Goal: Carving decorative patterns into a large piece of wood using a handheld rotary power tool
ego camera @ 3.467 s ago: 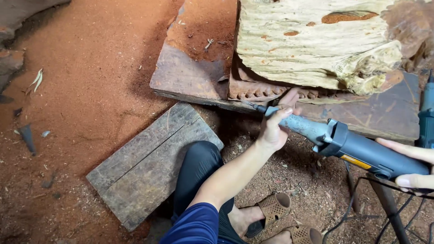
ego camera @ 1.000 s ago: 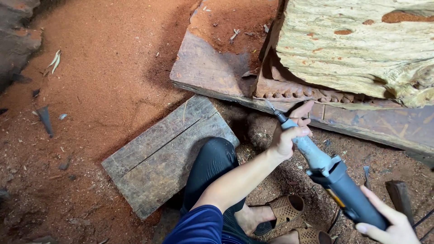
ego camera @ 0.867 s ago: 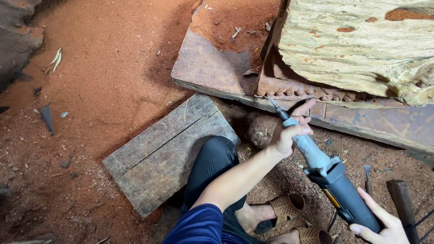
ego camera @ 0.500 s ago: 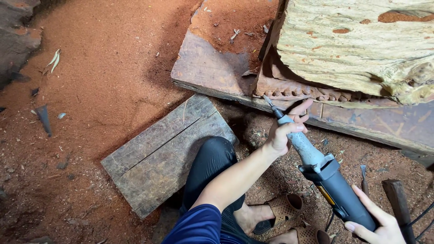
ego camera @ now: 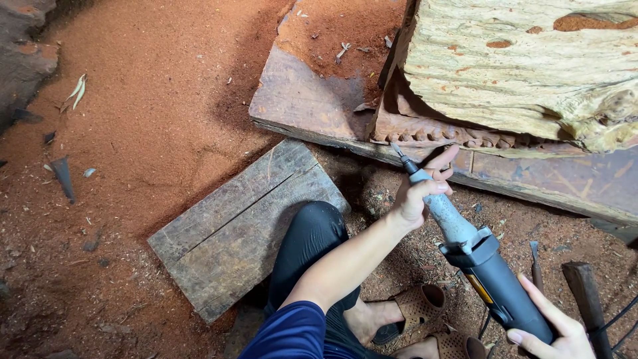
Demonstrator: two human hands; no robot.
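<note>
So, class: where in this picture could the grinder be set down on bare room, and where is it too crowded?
Free: the grey plank left of the knee, and the sawdust ground beyond it. Also the dark slab left of the pale log. Crowded: around the left hand, grinder, right hand and sandals.

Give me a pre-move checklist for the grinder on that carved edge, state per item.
1. Left hand wrapped on the neck of the die grinder: ok.
2. Right hand on the rear of the body: ok, partly cut off by the frame.
3. Bit tip touching the carved scalloped edge: cannot tell, it looks just short.
4. Bit spinning: cannot tell.
5. Cable away from the bit: ok.
6. Sandalled feet away from the bit: ok.
</note>
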